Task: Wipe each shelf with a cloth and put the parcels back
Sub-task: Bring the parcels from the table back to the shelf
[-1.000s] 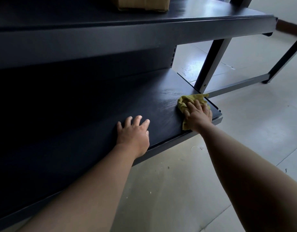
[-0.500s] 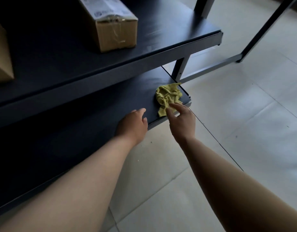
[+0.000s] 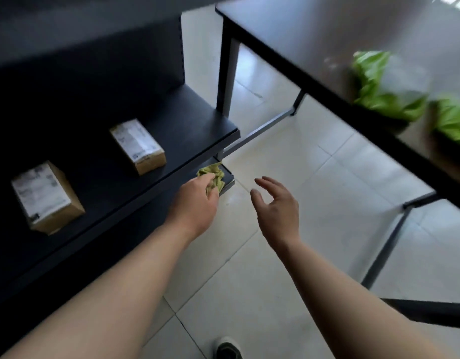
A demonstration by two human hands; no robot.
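A crumpled yellow-green cloth (image 3: 216,175) lies on the right end of the dark bottom shelf (image 3: 228,182). My left hand (image 3: 195,203) reaches onto it, and its fingers curl round the cloth's near edge. My right hand (image 3: 276,206) hovers over the floor to the right of the shelf, fingers relaxed and holding nothing. On the dark shelf above (image 3: 197,125) sit two cardboard parcels with white labels, one (image 3: 138,146) near the middle and one (image 3: 46,198) at the left.
A dark table (image 3: 314,40) stands at the right with two green bags (image 3: 384,86) on it, its legs and cross bars reaching down to the pale tiled floor (image 3: 288,141). My shoe (image 3: 227,348) shows at the bottom edge.
My right hand let go of the cloth and drew back to the right over the floor. My left hand moved right along the bottom shelf onto the cloth. The view rose and now looks down on both shelves.
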